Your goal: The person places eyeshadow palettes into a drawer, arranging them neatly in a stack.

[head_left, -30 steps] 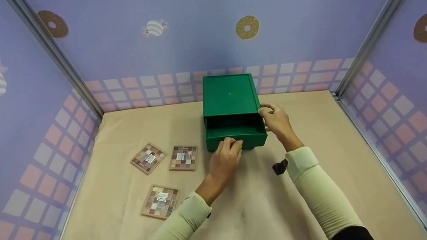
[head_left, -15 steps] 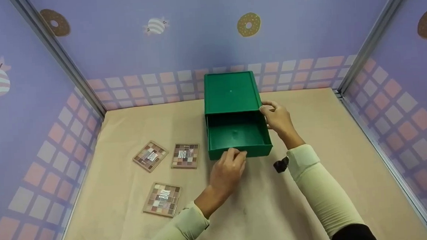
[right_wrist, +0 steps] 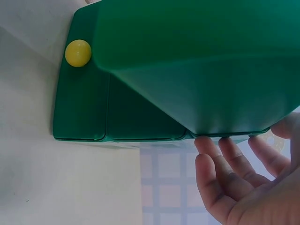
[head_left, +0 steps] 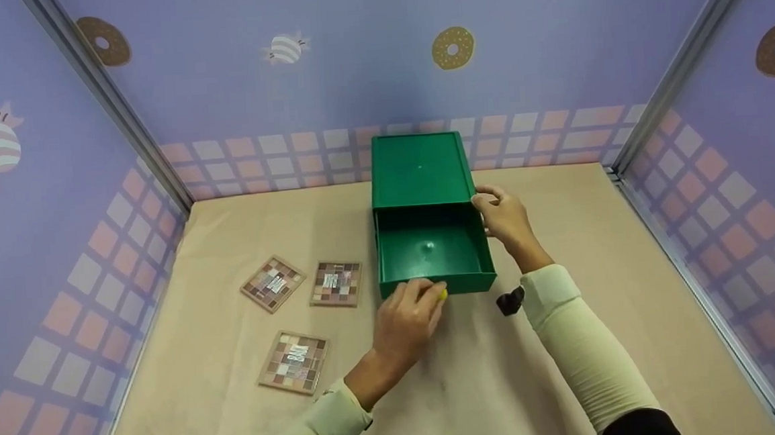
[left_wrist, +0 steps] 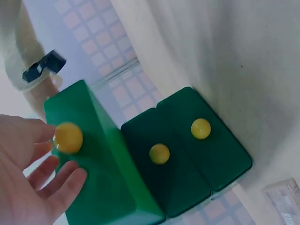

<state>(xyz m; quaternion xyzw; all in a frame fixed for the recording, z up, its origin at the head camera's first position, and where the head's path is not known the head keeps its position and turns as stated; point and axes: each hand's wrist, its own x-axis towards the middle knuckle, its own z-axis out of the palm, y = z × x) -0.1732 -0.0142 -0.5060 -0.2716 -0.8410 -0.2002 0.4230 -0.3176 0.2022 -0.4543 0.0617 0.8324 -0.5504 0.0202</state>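
Observation:
A green cabinet (head_left: 418,168) has its top drawer (head_left: 430,248) pulled out, with nothing visible inside. At the drawer front, my left hand (head_left: 404,321) has loosely bent, spread fingers around the yellow knob (head_left: 443,295). In the left wrist view, one fingertip of the hand (left_wrist: 28,173) touches or nearly touches the knob (left_wrist: 69,138). My right hand (head_left: 507,220) rests against the cabinet's right side near its front edge. Several fingertips of that hand (right_wrist: 248,183) touch the side in the right wrist view. Two lower drawers (left_wrist: 140,173) with yellow knobs are closed.
Three square palettes lie left of the cabinet: one upper left (head_left: 273,283), one near the cabinet (head_left: 336,284) and one lower (head_left: 294,362). The patterned back wall (head_left: 286,102) stands behind the cabinet, and side walls flank the beige tabletop (head_left: 563,233).
The top drawer has slid out toward me, showing its inner floor. My left hand moved with it, and its fingers have loosened around the knob. The right hand stays at the cabinet's side.

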